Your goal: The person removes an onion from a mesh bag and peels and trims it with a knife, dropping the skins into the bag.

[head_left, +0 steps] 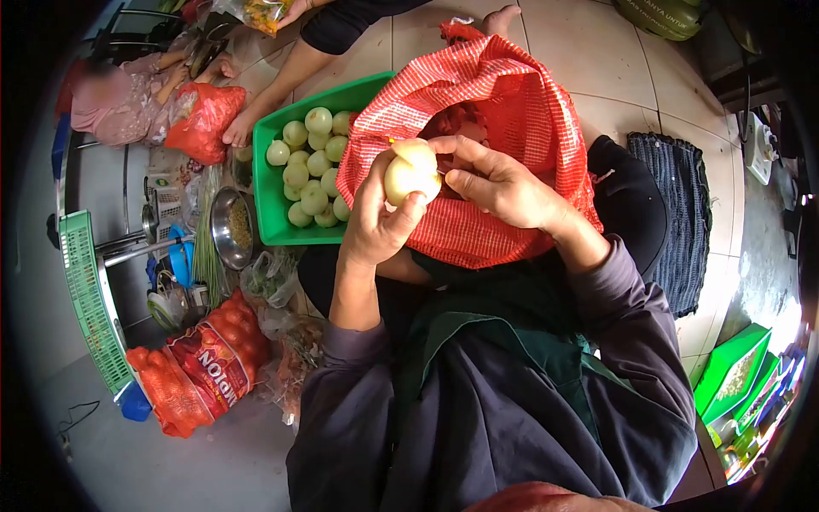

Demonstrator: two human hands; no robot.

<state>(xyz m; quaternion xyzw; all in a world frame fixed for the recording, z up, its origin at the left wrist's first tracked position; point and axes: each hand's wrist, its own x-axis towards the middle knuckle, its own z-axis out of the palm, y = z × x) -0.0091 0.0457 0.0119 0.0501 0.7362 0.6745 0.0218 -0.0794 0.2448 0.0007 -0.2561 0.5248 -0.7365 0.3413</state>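
My left hand (375, 220) grips a pale, peeled onion (411, 173) from below, held over a red mesh sack (503, 111) that lies open on my lap. My right hand (499, 181) rests against the onion's right side with fingers pinched; a thin blade seems to sit between them, mostly hidden. Just left of the sack, a green tray (273, 224) holds several peeled onions (309, 164). Dark purple sleeves cover both forearms.
A full orange onion sack (205, 365) lies on the floor at lower left. A steel bowl (230, 227), plastic bags and green crates (85, 299) crowd the left. Another person's arm (281, 81) reaches the floor at top. A dark mat (678, 205) lies right.
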